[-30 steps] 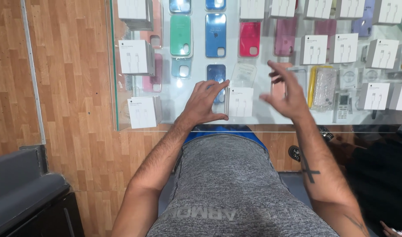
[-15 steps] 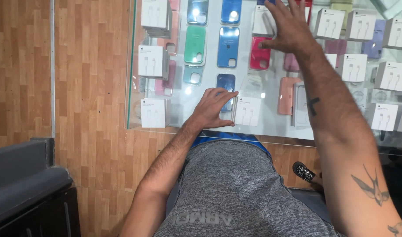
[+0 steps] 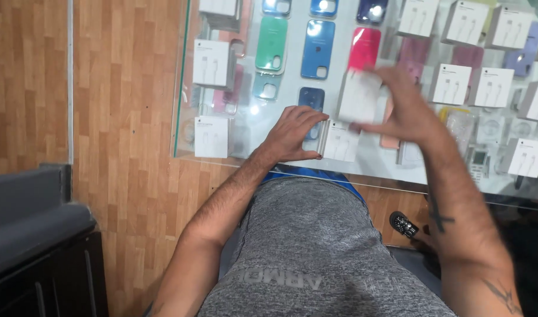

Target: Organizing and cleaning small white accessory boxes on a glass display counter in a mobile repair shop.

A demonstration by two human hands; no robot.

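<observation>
- The right hand (image 3: 401,111) is blurring, smearing the white box (image 3: 359,95) in its fingers.
- The top edge is cutting off several phone cases (image 3: 325,7).
- The right hand is hiding part of a pink case (image 3: 390,140).

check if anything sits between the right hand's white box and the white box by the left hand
Nothing visible does. The right hand holds a white box just above the glass counter, right behind the white box that the left hand rests against. Only bare glass shows between them; the coloured phone cases lie farther back.

Wooden plank floor (image 3: 128,117), dark grey cabinet (image 3: 34,235) at left.
</observation>
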